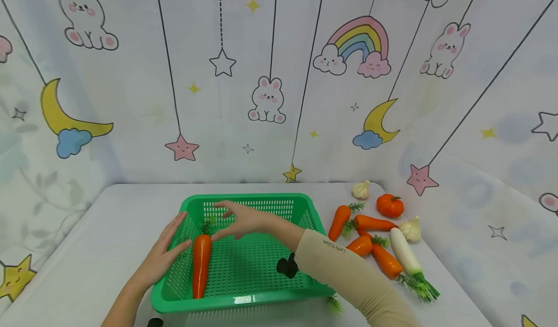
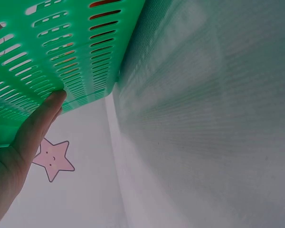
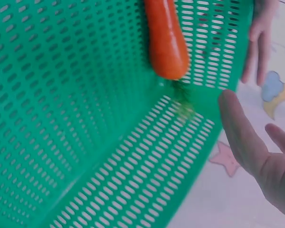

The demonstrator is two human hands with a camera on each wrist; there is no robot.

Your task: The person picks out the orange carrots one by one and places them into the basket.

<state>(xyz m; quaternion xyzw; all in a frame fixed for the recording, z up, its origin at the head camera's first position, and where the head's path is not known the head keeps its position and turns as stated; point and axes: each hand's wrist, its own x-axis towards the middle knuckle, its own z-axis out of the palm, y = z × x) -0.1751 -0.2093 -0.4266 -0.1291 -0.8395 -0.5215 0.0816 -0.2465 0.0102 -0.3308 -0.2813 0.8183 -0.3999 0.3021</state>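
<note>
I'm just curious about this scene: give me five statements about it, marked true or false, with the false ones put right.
1. One carrot lies inside the green basket. True.
2. The right hand grips that carrot. False: its fingers are spread and hold nothing.
3. The left hand is at the basket's left side. True.
4. The long white vegetable is in the basket. False: it lies outside, to the right.
5. Two garlic bulbs are right of the basket. True.

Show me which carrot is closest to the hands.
The carrot inside the green basket, along its left side. The other visible carrots lie outside, on the table to the basket's right.
</note>
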